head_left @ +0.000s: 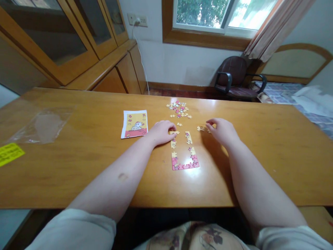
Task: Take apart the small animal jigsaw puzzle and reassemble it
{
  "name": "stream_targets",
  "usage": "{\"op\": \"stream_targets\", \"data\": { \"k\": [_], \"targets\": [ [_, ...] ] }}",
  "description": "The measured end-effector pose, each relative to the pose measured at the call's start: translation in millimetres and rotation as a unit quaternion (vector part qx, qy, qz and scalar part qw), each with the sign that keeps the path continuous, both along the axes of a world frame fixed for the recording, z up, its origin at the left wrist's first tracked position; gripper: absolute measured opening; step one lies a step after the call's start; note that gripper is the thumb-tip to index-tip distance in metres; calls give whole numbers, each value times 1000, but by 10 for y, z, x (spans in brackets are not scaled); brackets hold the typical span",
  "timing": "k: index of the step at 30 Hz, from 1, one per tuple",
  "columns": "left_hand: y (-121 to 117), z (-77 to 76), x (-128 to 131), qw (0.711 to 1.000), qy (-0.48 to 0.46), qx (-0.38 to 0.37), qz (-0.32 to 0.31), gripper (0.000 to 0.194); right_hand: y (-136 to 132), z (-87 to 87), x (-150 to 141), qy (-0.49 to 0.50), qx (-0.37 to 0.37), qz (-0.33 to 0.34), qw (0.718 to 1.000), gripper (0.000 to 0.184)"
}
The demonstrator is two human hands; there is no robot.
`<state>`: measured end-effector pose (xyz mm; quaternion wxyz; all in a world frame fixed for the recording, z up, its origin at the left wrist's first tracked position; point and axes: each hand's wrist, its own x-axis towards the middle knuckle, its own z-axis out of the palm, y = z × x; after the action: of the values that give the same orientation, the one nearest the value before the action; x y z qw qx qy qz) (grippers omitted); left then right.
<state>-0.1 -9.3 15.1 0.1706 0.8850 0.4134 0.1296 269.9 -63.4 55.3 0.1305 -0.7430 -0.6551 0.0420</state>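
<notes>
A partly joined jigsaw border (185, 166) lies on the table, pink along its near side and yellow higher up. Its upper left and upper right strips (188, 137) lie apart from the lower section. My left hand (163, 132) rests at the top of the left strip, fingers curled, with thumb and forefinger on a yellow puzzle piece (177, 132). To the right, my right hand (221, 131) is held over a few yellow pieces (200, 128), thumb and forefinger nearly together. Whatever may be between those fingertips is too small to make out.
A heap of loose puzzle pieces (179, 108) lies beyond the border, with a single piece (179, 124) nearer. The picture sheet (135, 124) lies left of my left hand. Farther left are a clear plastic bag (47, 126) and a yellow label (10, 153). A chair (234, 74) stands behind the table.
</notes>
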Motion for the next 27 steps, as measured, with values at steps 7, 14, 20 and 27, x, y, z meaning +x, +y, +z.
{"op": "stream_targets", "data": {
  "k": [7, 14, 20, 27],
  "targets": [
    [18, 9, -21, 1000, 8, -12, -1, 26, 81, -240, 197, -66, -30, 70, 995, 24],
    [23, 29, -22, 1000, 12, -22, 2, 25, 113, -325, 0, -61, -14, 109, 992, 28],
    [5, 50, -12, 1000, -1, -25, 6, 24, 118, -327, -143, -59, -3, 103, 993, 28],
    [-11, 53, 5, 1000, -7, -28, 8, 24, 127, -390, -197, -9, 4, 177, 984, 19]
  ]
}}
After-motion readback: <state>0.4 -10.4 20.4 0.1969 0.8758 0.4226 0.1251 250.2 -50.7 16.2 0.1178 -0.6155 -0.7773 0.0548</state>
